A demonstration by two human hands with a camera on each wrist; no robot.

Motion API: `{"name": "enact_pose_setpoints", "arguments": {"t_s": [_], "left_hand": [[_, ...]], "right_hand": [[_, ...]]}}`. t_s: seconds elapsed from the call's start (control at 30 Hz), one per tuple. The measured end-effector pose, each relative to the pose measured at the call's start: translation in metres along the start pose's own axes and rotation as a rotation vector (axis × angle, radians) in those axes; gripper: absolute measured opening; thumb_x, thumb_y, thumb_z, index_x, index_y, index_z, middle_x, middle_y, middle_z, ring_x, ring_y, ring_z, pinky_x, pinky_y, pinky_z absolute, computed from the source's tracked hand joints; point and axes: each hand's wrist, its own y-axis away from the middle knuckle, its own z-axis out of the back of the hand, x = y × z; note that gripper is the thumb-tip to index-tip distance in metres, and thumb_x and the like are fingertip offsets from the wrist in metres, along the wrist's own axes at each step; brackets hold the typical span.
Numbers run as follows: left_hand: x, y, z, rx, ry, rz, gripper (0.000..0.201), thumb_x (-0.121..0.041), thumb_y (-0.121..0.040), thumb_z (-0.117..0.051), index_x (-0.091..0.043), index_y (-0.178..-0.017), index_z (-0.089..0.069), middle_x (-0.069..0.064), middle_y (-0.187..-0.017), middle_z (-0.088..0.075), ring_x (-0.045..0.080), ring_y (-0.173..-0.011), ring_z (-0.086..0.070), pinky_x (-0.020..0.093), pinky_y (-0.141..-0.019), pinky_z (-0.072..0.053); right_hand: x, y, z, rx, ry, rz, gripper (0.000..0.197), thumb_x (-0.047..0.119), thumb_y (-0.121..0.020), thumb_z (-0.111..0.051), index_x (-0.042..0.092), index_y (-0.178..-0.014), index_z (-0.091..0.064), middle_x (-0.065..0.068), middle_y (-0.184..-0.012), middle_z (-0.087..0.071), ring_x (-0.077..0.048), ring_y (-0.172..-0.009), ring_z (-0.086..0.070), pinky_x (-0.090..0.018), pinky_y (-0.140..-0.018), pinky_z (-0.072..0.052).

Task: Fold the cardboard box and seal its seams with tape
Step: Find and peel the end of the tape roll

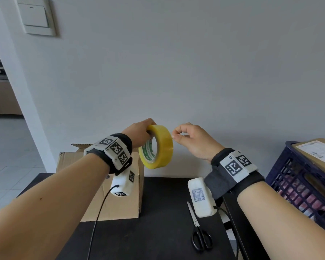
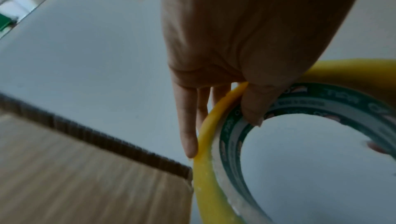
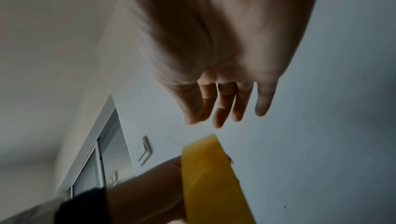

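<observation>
My left hand [image 1: 148, 131] holds a roll of yellow tape [image 1: 160, 147] up in the air in front of the wall, thumb inside the green-printed core and fingers along the outer face. The left wrist view shows that grip [image 2: 220, 122] on the tape roll [image 2: 205, 185]. My right hand [image 1: 175, 135] hovers at the roll's upper right edge with fingers curled and index tip meeting the thumb. In the right wrist view its fingertips [image 3: 205, 115] hang just above the roll [image 3: 210, 176], and no tape shows between them. The cardboard box [image 1: 109, 203] stands on the table, lower left, one back flap raised.
Black scissors [image 1: 201, 237] lie on the dark table [image 1: 158, 222] to the right of the box. A dark blue crate [image 1: 298, 184] with a labelled parcel [image 1: 319, 152] on top stands at the far right. A white wall is close behind the table.
</observation>
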Motion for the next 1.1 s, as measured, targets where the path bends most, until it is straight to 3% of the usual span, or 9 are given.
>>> {"name": "enact_pose_setpoints", "arguments": {"t_s": [0.17, 0.33, 0.43, 0.57, 0.67, 0.73, 0.83, 0.97, 1.1], "left_hand": [[-0.006, 0.001, 0.003, 0.08, 0.193, 0.069, 0.021, -0.019, -0.096, -0.049, -0.014, -0.116, -0.051, 0.011, -0.111, -0.059, 0.029, -0.098, -0.063, 0.047, -0.073, -0.059], [-0.004, 0.0, -0.001, 0.048, 0.296, 0.143, 0.023, -0.021, -0.095, -0.051, -0.014, -0.117, -0.049, 0.012, -0.113, -0.057, 0.03, -0.097, -0.064, 0.042, -0.065, -0.06], [-0.004, 0.002, -0.002, 0.031, 0.328, 0.163, 0.023, -0.021, -0.095, -0.052, -0.013, -0.116, -0.049, 0.011, -0.107, -0.057, 0.031, -0.096, -0.065, 0.047, -0.074, -0.059], [0.001, 0.001, 0.001, -0.042, 0.238, 0.03, 0.037, -0.008, -0.09, -0.051, -0.01, -0.126, -0.05, 0.008, -0.115, -0.057, 0.023, -0.103, -0.056, 0.032, -0.083, -0.045], [-0.001, 0.003, 0.009, -0.184, 0.428, -0.052, 0.029, -0.005, -0.088, -0.045, -0.016, -0.11, -0.059, 0.004, -0.109, -0.06, 0.019, -0.096, -0.055, 0.029, -0.084, -0.045], [-0.006, 0.007, 0.013, -0.186, 0.523, -0.053, 0.014, -0.021, -0.092, -0.049, -0.015, -0.095, -0.062, 0.001, -0.091, -0.061, 0.02, -0.086, -0.056, 0.03, -0.075, -0.046], [-0.002, 0.009, 0.01, -0.166, 0.27, -0.063, 0.037, -0.05, -0.081, -0.065, -0.014, -0.091, -0.064, -0.002, -0.083, -0.063, 0.014, -0.076, -0.059, 0.028, -0.07, -0.049], [0.009, 0.009, 0.01, -0.217, 0.284, -0.096, 0.017, -0.024, -0.089, -0.062, -0.008, -0.089, -0.067, 0.002, -0.073, -0.065, 0.013, -0.065, -0.06, 0.026, -0.068, -0.053], [0.011, 0.011, 0.012, -0.26, 0.281, -0.094, 0.021, -0.022, -0.093, -0.056, -0.007, -0.084, -0.068, -0.002, -0.067, -0.063, 0.008, -0.059, -0.057, 0.018, -0.064, -0.05]], "right_hand": [[-0.002, -0.002, 0.001, -0.317, -0.451, -0.053, 0.021, 0.024, -0.091, -0.061, 0.019, -0.11, -0.055, 0.005, -0.099, -0.063, -0.01, -0.096, -0.062, -0.032, -0.092, -0.049], [-0.006, 0.0, -0.002, -0.142, -0.27, -0.187, 0.084, 0.036, -0.073, -0.078, 0.019, -0.143, -0.035, -0.003, -0.122, -0.061, -0.019, -0.112, -0.059, -0.036, -0.1, -0.045], [-0.011, 0.0, -0.015, -0.107, -0.177, -0.251, 0.063, 0.034, -0.066, -0.083, 0.014, -0.12, -0.059, -0.005, -0.107, -0.069, -0.021, -0.1, -0.065, -0.041, -0.095, -0.05], [-0.013, 0.0, -0.022, -0.203, -0.175, -0.197, 0.032, 0.028, -0.067, -0.082, 0.01, -0.089, -0.069, -0.011, -0.088, -0.072, -0.028, -0.087, -0.067, -0.042, -0.083, -0.055], [-0.01, 0.0, -0.024, -0.207, -0.039, -0.185, 0.031, 0.032, -0.069, -0.08, 0.011, -0.089, -0.069, -0.005, -0.083, -0.07, -0.023, -0.08, -0.064, -0.035, -0.072, -0.052], [-0.008, -0.001, -0.025, -0.193, 0.02, -0.19, 0.03, 0.033, -0.071, -0.08, 0.014, -0.09, -0.068, 0.001, -0.08, -0.066, -0.016, -0.076, -0.06, -0.028, -0.067, -0.048], [-0.007, -0.003, -0.028, -0.201, -0.004, -0.188, 0.025, 0.033, -0.071, -0.08, 0.018, -0.085, -0.066, 0.006, -0.074, -0.063, -0.011, -0.07, -0.057, -0.023, -0.059, -0.045], [-0.003, -0.005, -0.029, -0.202, 0.004, -0.154, 0.027, 0.031, -0.07, -0.08, 0.014, -0.089, -0.069, 0.004, -0.075, -0.064, -0.013, -0.07, -0.058, -0.024, -0.06, -0.045], [-0.001, -0.006, -0.029, -0.195, -0.008, -0.141, 0.026, 0.03, -0.07, -0.08, 0.014, -0.089, -0.07, 0.003, -0.076, -0.065, -0.017, -0.075, -0.061, -0.028, -0.065, -0.047]]}}
